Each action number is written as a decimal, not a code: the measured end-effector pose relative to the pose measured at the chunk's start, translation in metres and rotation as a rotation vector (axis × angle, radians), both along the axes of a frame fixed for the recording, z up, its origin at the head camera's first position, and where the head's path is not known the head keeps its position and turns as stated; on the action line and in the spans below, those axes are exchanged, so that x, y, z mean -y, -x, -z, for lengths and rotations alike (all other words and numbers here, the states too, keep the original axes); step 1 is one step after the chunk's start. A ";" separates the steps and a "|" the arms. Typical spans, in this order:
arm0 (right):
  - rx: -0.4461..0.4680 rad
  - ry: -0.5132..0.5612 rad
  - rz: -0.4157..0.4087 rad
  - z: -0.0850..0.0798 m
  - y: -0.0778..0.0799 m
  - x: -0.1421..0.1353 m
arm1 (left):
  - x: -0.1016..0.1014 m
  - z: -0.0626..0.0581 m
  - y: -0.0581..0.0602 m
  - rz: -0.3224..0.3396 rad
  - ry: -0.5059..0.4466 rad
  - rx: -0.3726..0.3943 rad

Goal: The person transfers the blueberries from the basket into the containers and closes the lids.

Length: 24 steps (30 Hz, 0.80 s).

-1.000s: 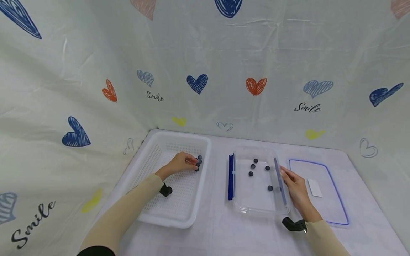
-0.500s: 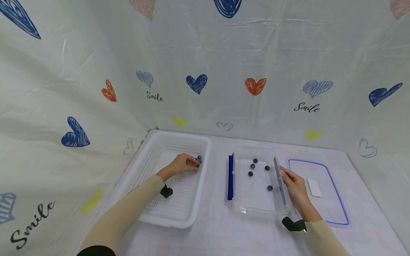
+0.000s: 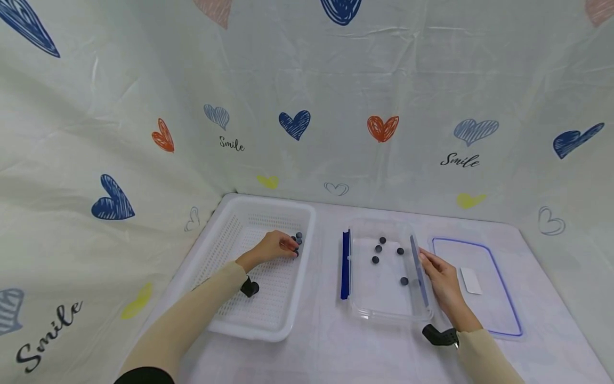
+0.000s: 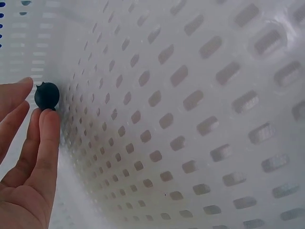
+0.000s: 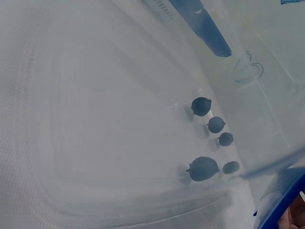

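On the left is a white plastic basket full of little holes. My left hand is inside it, by the right side, and has slid just a little toward me since a second ago. My fingertips are around one dark blueberry; I can't tell if they are clamped on it. A few other blueberries sit right beside them.

Next comes a clear box with a blue flap on its left. The five berries inside lie in the same spots as before. My right hand stays at the right flap, fingertips touching it, but I can't tell if they pinch. Farther right, the blue-edged lid and the white card haven't moved.
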State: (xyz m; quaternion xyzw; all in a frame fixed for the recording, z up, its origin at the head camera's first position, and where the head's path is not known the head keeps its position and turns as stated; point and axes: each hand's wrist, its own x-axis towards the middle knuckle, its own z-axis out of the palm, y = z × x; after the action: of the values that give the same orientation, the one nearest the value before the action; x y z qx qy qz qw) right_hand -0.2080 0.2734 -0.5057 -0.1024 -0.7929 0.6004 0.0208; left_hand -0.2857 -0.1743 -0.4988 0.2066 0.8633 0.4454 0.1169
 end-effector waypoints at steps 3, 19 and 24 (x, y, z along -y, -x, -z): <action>0.014 -0.010 -0.003 0.000 0.000 0.000 | 0.000 0.000 0.000 0.010 -0.003 0.004; 0.015 -0.017 0.006 0.000 0.001 0.000 | -0.002 0.002 -0.002 0.029 0.031 0.009; 0.015 -0.020 0.008 0.000 0.001 0.000 | -0.002 0.004 -0.002 0.020 0.024 0.013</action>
State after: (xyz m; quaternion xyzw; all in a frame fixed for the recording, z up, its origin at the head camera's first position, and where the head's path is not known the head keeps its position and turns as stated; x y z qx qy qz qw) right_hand -0.2088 0.2736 -0.5055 -0.1098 -0.7985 0.5916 0.0181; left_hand -0.2834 -0.1720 -0.5027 0.2107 0.8658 0.4351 0.1294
